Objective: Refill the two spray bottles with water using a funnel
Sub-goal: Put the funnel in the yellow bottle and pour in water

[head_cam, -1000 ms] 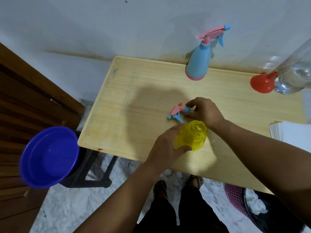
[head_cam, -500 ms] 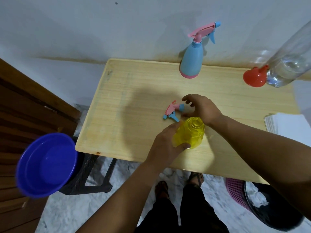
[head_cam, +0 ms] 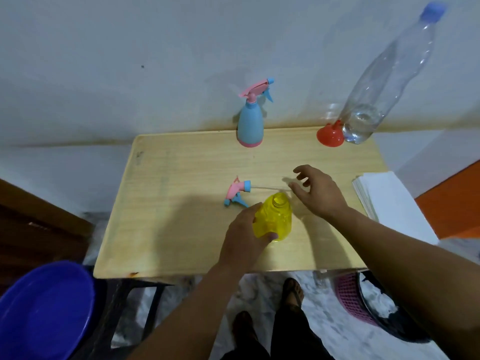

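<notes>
On the desk (head_cam: 166,216), the left hand (head_cam: 244,237) reaches in from below and grips the side of the uncapped yellow bottle (head_cam: 274,216), fingers curled round it; the loose pink spray head (head_cam: 237,192) lies just left of that bottle, its thin tube running right. The right hand (head_cam: 318,193) hovers just right of the bottle's open neck, fingers spread and loosely bent, holding nothing. Behind the yellow bottle, at the desk's far edge, stand the blue spray bottle (head_cam: 250,123), then the red funnel (head_cam: 330,136) touching a clear water bottle (head_cam: 374,100).
</notes>
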